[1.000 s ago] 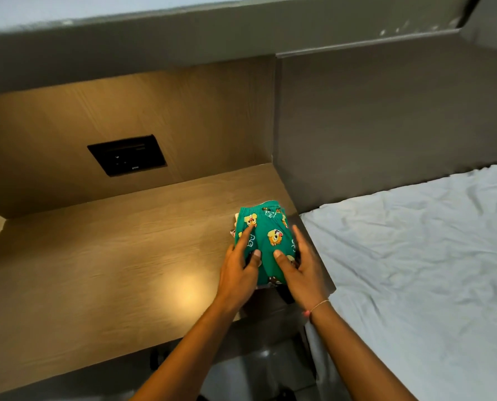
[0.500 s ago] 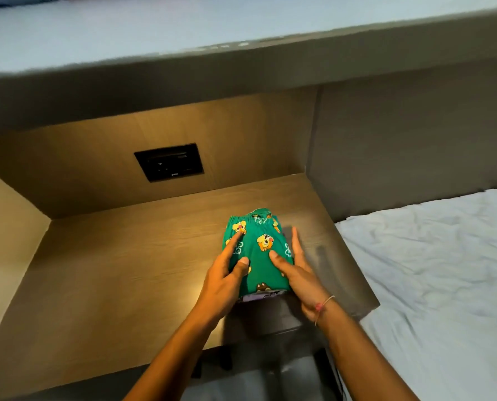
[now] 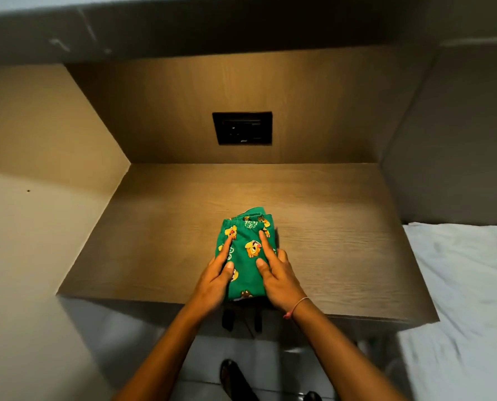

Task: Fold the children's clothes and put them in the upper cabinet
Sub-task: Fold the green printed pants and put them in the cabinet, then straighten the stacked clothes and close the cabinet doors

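Observation:
A folded green children's garment (image 3: 245,256) with yellow cartoon prints lies on the wooden shelf (image 3: 342,241), near its front edge. My left hand (image 3: 216,274) holds its left side, thumb on top. My right hand (image 3: 276,272) presses its right side with fingers spread over the cloth; a pink string circles that wrist. Something pale shows under the garment's near end, mostly hidden.
A black socket plate (image 3: 242,128) is set in the wooden back wall. A grey ledge (image 3: 183,27) overhangs the niche. A bed with a white sheet (image 3: 467,285) lies to the right. Dark footwear (image 3: 234,377) stands on the tiled floor below.
The view has swung left, so the shelf is now centred and the bed sits at the right edge. Both hands have stayed on the green garment, which has slid left along the shelf.

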The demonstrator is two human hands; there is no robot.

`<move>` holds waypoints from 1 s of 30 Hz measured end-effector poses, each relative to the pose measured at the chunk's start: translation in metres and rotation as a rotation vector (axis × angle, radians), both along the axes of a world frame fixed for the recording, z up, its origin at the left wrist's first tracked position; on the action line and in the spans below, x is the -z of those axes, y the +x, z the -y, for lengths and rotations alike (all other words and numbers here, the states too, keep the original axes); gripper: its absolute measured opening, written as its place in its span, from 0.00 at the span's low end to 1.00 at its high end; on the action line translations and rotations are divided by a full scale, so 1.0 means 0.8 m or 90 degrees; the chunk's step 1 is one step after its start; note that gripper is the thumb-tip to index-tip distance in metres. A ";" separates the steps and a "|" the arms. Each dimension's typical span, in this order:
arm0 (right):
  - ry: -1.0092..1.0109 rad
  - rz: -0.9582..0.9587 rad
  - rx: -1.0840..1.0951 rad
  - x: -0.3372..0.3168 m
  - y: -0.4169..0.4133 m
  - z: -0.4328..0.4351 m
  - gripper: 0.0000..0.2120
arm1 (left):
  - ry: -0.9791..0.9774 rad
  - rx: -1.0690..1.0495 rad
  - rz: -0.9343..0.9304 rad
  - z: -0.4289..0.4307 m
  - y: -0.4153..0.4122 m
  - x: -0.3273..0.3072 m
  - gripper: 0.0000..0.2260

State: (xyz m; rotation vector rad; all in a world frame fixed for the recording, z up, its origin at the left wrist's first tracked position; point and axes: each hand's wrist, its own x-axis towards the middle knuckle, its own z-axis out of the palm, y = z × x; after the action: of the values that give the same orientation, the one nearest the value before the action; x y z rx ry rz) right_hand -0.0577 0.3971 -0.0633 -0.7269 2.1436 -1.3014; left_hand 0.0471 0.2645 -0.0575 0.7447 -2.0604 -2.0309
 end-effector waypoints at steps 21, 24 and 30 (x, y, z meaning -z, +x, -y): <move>-0.315 -0.176 0.089 -0.258 0.123 -0.152 0.26 | -0.201 0.155 -0.340 -0.116 0.077 -0.235 0.25; -0.359 -0.275 0.087 -0.331 0.139 -0.182 0.26 | -0.250 0.172 -0.452 -0.135 0.082 -0.305 0.23; -0.436 -0.364 0.102 -0.483 0.106 -0.205 0.26 | -0.259 0.212 -0.594 -0.151 0.028 -0.457 0.23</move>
State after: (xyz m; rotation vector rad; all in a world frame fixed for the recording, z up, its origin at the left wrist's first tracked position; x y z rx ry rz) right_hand 0.0274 0.5614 0.3228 -1.3513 2.1855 -2.1662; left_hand 0.0692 0.3851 0.3078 -0.5585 -1.9201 -1.5097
